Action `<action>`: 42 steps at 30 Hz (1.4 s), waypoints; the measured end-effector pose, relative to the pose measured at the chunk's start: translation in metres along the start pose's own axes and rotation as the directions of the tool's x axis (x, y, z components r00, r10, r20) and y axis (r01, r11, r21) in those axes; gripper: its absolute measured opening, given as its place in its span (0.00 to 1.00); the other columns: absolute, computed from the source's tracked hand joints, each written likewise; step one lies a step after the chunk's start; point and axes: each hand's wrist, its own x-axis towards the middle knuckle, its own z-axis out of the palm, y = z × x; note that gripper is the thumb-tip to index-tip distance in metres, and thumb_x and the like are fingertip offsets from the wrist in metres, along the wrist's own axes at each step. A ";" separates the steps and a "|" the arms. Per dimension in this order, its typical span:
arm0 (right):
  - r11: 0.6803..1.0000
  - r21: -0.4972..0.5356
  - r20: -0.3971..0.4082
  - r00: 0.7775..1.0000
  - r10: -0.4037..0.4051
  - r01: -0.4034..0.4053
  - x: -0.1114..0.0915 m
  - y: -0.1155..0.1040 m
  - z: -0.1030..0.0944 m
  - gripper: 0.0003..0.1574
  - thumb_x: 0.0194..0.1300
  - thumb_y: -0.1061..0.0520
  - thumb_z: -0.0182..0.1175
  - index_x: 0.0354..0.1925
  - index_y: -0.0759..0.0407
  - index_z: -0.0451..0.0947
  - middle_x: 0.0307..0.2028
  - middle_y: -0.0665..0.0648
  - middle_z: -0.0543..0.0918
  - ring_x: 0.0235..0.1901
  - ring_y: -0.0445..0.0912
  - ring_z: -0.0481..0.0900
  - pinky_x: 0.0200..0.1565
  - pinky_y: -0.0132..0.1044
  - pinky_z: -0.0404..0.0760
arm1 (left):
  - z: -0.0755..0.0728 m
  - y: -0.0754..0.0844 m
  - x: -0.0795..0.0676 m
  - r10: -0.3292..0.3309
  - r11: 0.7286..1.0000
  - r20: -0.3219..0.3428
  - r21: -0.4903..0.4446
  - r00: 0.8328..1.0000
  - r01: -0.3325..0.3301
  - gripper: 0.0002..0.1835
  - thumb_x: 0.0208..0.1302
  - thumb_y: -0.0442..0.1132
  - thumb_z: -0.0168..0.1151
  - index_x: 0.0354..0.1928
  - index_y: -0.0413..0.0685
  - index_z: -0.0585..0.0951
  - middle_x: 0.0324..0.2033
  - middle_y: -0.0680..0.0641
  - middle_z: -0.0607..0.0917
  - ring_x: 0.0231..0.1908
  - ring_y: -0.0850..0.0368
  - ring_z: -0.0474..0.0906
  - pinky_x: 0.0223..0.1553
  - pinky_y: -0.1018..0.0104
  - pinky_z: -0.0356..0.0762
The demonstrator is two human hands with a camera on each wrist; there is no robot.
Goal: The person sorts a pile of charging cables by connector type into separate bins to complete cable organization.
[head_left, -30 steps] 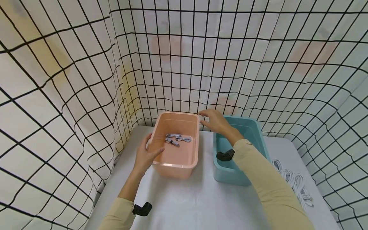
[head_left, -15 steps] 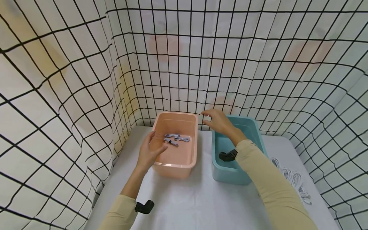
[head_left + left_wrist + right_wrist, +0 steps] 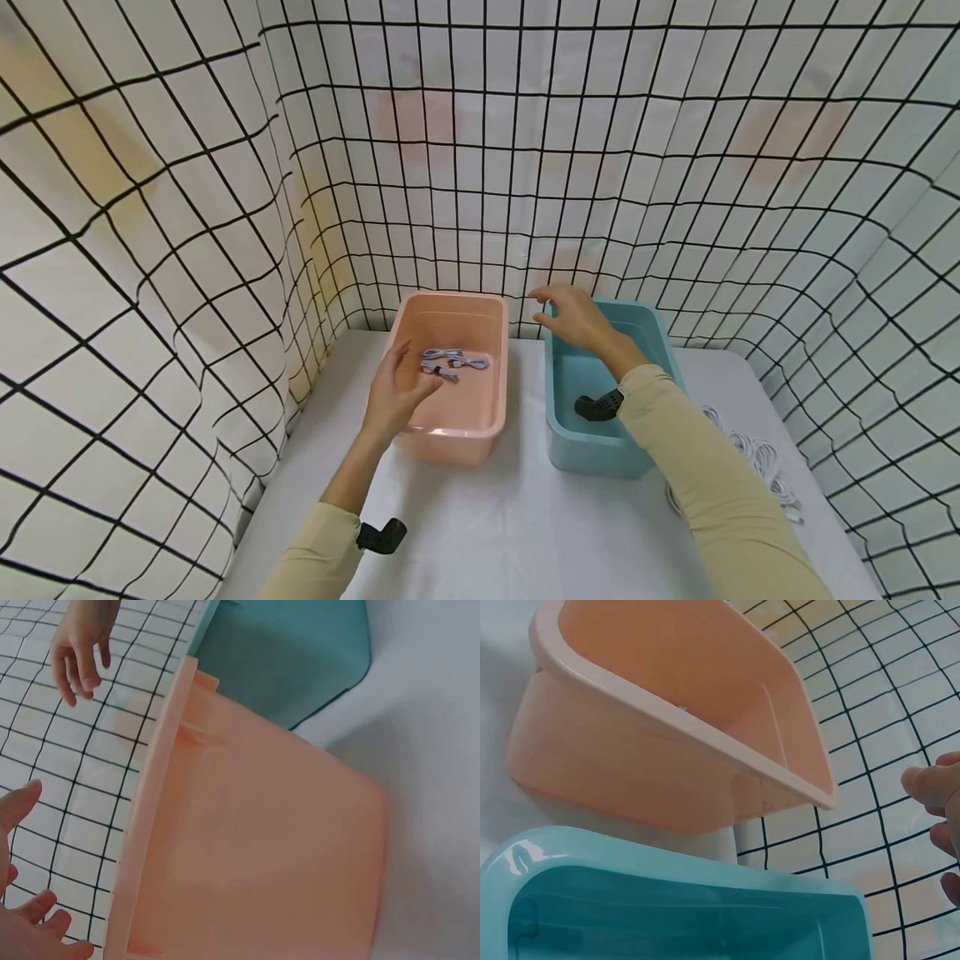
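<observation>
Right hand (image 3: 576, 317) and left hand (image 3: 390, 397) have eased away from the peach tub (image 3: 450, 448), which seemingly corrals the cables (image 3: 442, 372), grips wide and empty.

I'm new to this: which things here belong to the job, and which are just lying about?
Probably part of the job:
peach bin, near the left hand
small cable bundles inside it
teal bin, near the right hand
perhaps the white cables on the table beside the teal bin

Probably just surroundings:
black mesh behind the bins
black device on each wrist
</observation>
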 end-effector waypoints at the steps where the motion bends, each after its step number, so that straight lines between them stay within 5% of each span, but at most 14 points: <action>1: 1.000 0.002 0.001 1.000 0.005 -0.005 -0.001 0.001 0.000 0.27 0.73 0.54 0.65 0.67 0.59 0.78 0.59 0.61 0.81 0.56 0.59 0.78 0.55 0.54 0.78 | 0.001 0.000 0.000 0.001 1.000 0.002 -0.001 1.000 -0.001 0.47 0.62 0.40 0.78 0.79 0.49 0.62 0.74 0.38 0.66 0.75 0.41 0.56 0.72 0.37 0.55; 15: 0.999 0.011 -0.003 1.000 0.031 -0.031 -0.012 0.005 -0.004 0.28 0.73 0.55 0.66 0.67 0.60 0.77 0.57 0.63 0.82 0.56 0.57 0.78 0.57 0.54 0.78 | 0.011 0.000 0.002 0.031 0.999 0.024 -0.030 0.999 -0.031 0.48 0.61 0.44 0.79 0.78 0.52 0.62 0.75 0.46 0.65 0.76 0.45 0.55 0.73 0.41 0.53; 27: 0.998 0.013 0.004 0.998 0.068 -0.068 -0.022 0.010 -0.010 0.29 0.73 0.55 0.66 0.68 0.61 0.76 0.58 0.61 0.82 0.58 0.57 0.77 0.58 0.54 0.76 | 0.025 0.015 0.001 0.082 0.989 0.034 -0.128 0.996 -0.077 0.45 0.59 0.29 0.76 0.76 0.34 0.62 0.72 0.32 0.66 0.72 0.36 0.59 0.73 0.43 0.53; 31: 0.997 0.030 0.000 0.998 0.070 -0.070 -0.025 0.014 -0.012 0.29 0.73 0.56 0.66 0.68 0.61 0.76 0.58 0.62 0.82 0.59 0.57 0.77 0.59 0.54 0.76 | 0.032 0.004 0.006 0.093 0.992 0.043 -0.092 0.995 -0.089 0.45 0.59 0.32 0.77 0.75 0.37 0.64 0.71 0.34 0.67 0.72 0.34 0.59 0.73 0.40 0.54; 42: 0.995 0.043 -0.007 0.996 0.091 -0.090 -0.038 0.025 -0.013 0.28 0.73 0.55 0.66 0.67 0.62 0.77 0.59 0.64 0.81 0.59 0.60 0.76 0.58 0.55 0.76 | 0.045 0.008 0.004 0.077 0.996 0.103 -0.059 0.992 -0.071 0.45 0.60 0.39 0.78 0.77 0.43 0.65 0.73 0.37 0.67 0.74 0.38 0.57 0.72 0.39 0.55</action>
